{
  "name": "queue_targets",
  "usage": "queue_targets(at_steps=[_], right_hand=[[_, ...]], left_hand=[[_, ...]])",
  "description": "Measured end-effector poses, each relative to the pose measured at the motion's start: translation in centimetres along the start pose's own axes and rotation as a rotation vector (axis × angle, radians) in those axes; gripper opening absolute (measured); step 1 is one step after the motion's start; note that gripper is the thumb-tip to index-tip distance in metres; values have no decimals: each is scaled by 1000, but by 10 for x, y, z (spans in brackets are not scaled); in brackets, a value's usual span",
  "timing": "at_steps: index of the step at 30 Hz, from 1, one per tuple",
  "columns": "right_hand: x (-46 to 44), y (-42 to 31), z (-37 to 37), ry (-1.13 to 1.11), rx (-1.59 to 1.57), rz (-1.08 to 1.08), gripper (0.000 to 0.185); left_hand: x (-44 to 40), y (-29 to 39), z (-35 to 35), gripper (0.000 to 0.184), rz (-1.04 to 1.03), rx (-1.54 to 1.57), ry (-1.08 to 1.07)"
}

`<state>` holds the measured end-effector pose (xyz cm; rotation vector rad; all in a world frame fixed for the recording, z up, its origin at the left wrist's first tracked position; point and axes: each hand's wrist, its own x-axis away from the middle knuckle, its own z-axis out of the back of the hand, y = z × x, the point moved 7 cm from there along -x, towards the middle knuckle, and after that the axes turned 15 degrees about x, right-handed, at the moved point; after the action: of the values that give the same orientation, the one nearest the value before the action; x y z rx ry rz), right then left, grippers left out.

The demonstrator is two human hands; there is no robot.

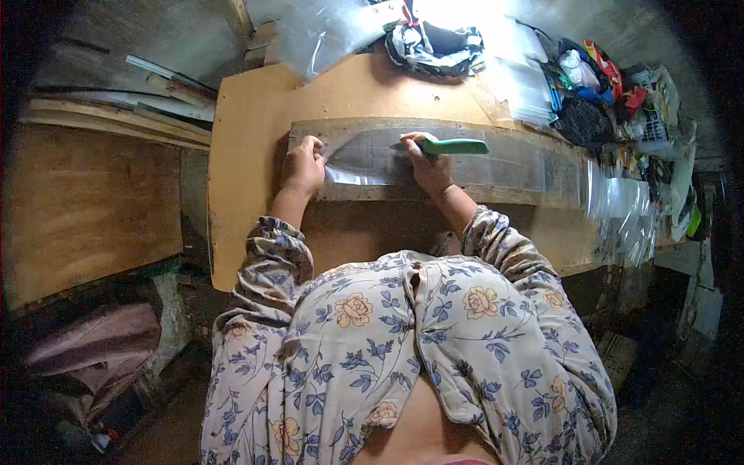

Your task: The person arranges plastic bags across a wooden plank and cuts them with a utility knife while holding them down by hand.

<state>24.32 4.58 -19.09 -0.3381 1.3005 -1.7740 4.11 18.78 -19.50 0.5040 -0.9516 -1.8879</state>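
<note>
A clear plastic sheet [353, 172] lies over a long wooden board [372, 194], with light glinting along its near edge. At the sheet's left end, my left hand [306, 167] is closed, thumb and fingers pinched on the plastic. My right hand [428, 167] rests over the board to the right of it, wrapped round a tool with a green handle [457, 146]. The handle points to the right; the tool's working end is hidden by my fingers, so its kind does not show.
The board sits on a light wooden table [248, 186]. Clear plastic sheets [620, 198] hang at the right end. A black-and-white bag [434, 50] stands at the back. Bags and a white basket [655, 108] crowd the far right. A wooden panel [93, 217] stands left.
</note>
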Motion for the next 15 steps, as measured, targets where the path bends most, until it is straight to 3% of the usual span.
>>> queue_targets(at_steps=[9, 11, 15], right_hand=[[-6, -1, 30, 103, 128, -40, 11], [-8, 5, 34, 2, 141, -86, 11], [-8, 5, 32, 26, 26, 0, 12]], left_hand=[[1, 0, 0, 23, 5, 28, -27], [2, 4, 4, 23, 40, -38, -21], [0, 2, 3, 22, 19, 2, -25]])
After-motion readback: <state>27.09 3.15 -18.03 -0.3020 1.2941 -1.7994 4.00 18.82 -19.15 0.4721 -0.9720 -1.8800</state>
